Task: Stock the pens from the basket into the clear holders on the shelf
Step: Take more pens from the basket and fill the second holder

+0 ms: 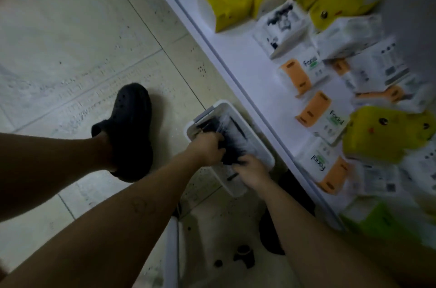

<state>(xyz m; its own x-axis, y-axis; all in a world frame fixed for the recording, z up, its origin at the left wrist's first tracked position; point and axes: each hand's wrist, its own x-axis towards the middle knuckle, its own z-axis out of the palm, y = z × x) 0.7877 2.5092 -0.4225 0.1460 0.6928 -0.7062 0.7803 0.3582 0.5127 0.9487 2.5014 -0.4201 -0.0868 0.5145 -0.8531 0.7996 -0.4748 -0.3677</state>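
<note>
Pens [233,146], a dark bundle lying in the white basket [213,108] on the floor at lower centre, sit clasped by my left hand [207,149] and my right hand [251,173], and I judge them light, stiff but slippery, best held round the middle.

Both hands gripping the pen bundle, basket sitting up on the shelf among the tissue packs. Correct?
One thing is off: the basket is not on the shelf but on the tiled floor beside its edge, as the head view shows. The rest holds: left hand and right hand both grip the pen bundle in it, and the tissue packs are on the shelf.
</note>
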